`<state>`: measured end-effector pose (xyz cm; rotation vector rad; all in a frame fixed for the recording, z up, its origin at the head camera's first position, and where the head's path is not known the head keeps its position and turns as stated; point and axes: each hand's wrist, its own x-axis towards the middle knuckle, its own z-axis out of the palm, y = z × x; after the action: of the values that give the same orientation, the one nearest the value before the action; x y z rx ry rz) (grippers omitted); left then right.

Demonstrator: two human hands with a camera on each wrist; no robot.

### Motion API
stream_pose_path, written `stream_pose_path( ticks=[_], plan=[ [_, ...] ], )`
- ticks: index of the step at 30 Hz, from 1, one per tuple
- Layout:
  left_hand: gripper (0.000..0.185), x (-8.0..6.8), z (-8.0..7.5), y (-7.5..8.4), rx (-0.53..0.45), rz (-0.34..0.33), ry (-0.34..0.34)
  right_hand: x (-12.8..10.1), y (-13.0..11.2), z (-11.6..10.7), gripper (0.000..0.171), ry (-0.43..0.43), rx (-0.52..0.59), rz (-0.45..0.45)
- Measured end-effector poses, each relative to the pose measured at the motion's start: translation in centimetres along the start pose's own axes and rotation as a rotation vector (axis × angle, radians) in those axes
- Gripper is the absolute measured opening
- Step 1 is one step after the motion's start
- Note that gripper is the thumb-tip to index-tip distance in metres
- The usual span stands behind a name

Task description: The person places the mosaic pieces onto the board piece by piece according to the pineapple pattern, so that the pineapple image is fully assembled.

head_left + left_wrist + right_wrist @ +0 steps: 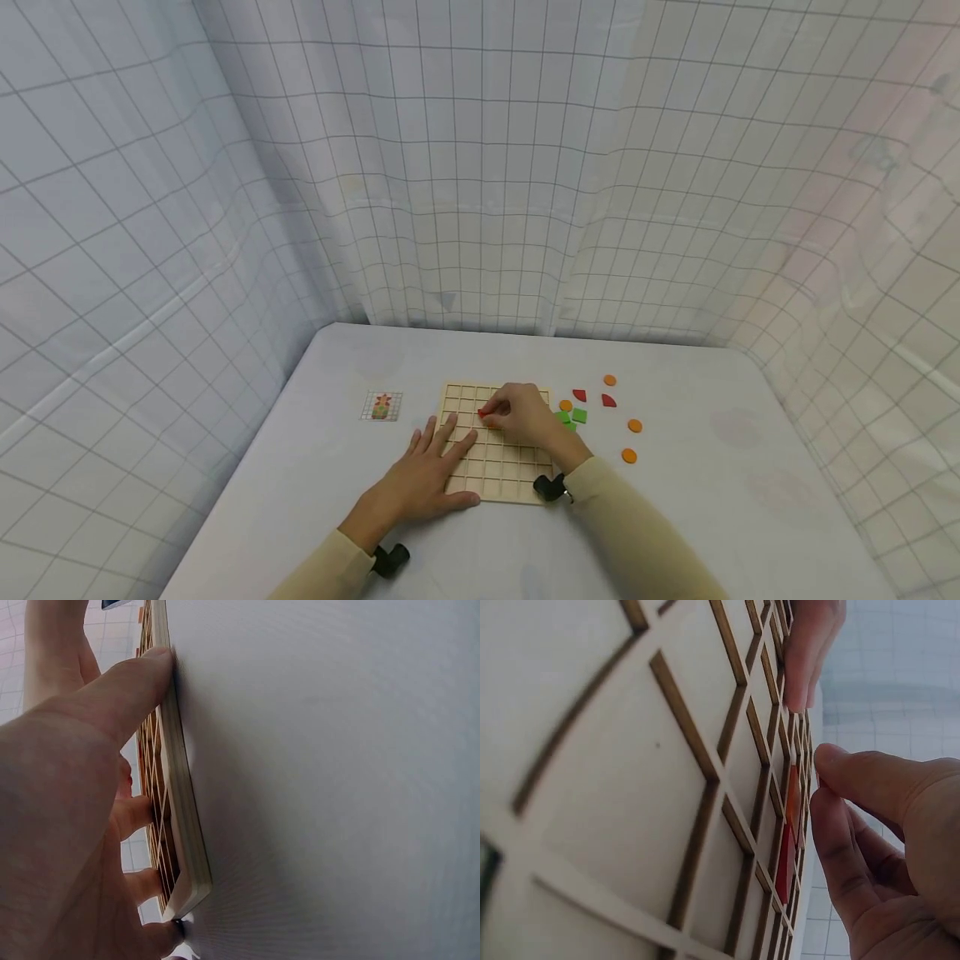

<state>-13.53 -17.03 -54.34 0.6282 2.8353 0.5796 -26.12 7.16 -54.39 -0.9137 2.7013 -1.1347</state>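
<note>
A pale wooden grid board [498,487] lies on the table under both hands. My left hand [426,482] rests spread on its left side, fingers over the grid; in the left wrist view the thumb [139,682] touches the board's edge. Above the middle of the grid, my right hand [521,412] pinches a small red piece [482,412] between thumb and fingertips. In the right wrist view, a red piece [784,870] and an orange piece [793,799] sit in the grid just beside those fingertips.
A pattern card [382,406] with a small flower picture lies left of the board. To the right are green squares [580,414], red quarter-circles [609,400] and several orange discs [635,425]. White checked curtains [480,208] surround the table.
</note>
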Motion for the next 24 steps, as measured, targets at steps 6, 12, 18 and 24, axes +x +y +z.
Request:
stream_pose_path(
  ticks=[6,12,18,24],
  plan=[
    [0.101,0.03,0.01,-0.01,0.005,0.003,0.006,0.05,-0.43,0.29,0.008,-0.026,-0.030,-0.035],
    [0.101,0.04,0.03,-0.05,0.010,0.003,0.004,0.03,-0.41,0.26,0.005,-0.048,-0.064,-0.067],
    [0.101,0.09,0.05,-0.09,0.015,0.007,0.007,0.21,-0.44,0.35,0.005,-0.052,-0.076,-0.058],
    [0.100,0.12,0.15,-0.15,0.011,0.006,0.007,0.50,-0.44,0.85,0.006,-0.015,-0.077,-0.022]
  ],
)
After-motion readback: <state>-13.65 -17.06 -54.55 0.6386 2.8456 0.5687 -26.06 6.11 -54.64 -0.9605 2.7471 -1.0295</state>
